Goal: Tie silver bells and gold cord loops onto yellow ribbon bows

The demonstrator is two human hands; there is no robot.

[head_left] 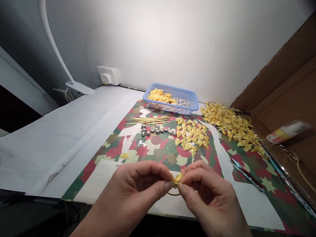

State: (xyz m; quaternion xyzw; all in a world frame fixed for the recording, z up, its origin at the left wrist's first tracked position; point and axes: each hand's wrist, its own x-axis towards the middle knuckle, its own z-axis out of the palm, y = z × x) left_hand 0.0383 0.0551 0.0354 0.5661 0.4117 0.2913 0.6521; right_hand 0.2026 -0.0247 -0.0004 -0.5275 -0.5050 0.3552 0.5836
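Note:
My left hand (pixel 145 187) and my right hand (pixel 207 191) meet over the front of the table, each pinching a small yellow ribbon bow (pixel 178 178) between thumb and forefinger. Just below the bow a thin yellow cord loop (pixel 174 194) curves down, and a bit of silver shows at the join. The fingertips partly cover the bow. Beyond my hands lie rows of loose yellow bows (pixel 192 133), several silver beads (pixel 157 130) and a bundle of straight yellow cords (pixel 149 120).
A blue basket (pixel 195 104) of bows and silver beads stands against the wall. Finished-looking bows with cords form a heap (pixel 227 121) at right. Tweezers (pixel 248 174) lie right of my hand; a bottle (pixel 287 131) rests by the cardboard (pixel 291 85). A lamp (pixel 55 46) rises at left.

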